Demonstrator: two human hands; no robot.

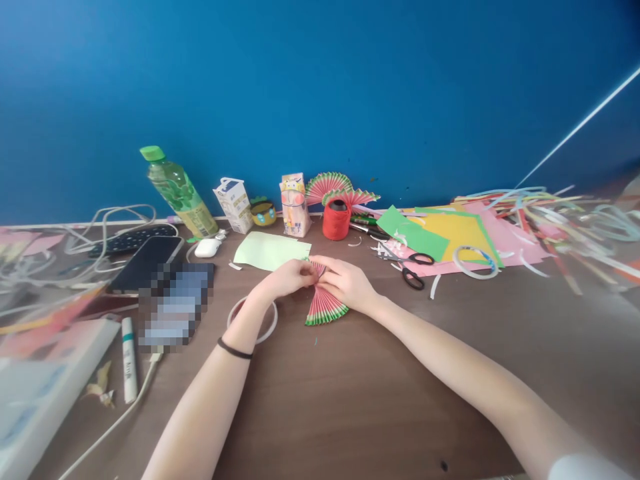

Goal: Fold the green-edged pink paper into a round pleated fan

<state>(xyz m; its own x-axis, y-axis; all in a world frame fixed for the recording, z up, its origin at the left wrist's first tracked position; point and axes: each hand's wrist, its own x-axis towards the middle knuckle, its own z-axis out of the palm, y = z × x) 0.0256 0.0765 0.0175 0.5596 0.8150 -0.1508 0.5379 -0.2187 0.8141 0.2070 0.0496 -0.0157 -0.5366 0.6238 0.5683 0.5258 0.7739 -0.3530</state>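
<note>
A pleated paper fan [326, 307], pink with a green and white edge, is pinched at its narrow middle between my two hands. My left hand [293, 279] closes its fingertips on the fan's left side. From the right, my right hand [347, 283] grips the same folds, its fingers covering part of the upper half. A pale green sheet of paper [267, 251] lies just beyond my left hand. Under my left forearm is a ring of clear tape [273, 323]. Similar pleated fans [330, 187] stand behind a red roll [337, 220] against the wall.
Black-handled scissors [414, 270] lie right of my hands, beside coloured paper sheets [463, 233] and another tape ring [475, 272]. Paper strips [565, 227] pile at far right. On the left are a tilted green bottle [183, 193], a phone [177, 307], a marker [129, 360] and cables.
</note>
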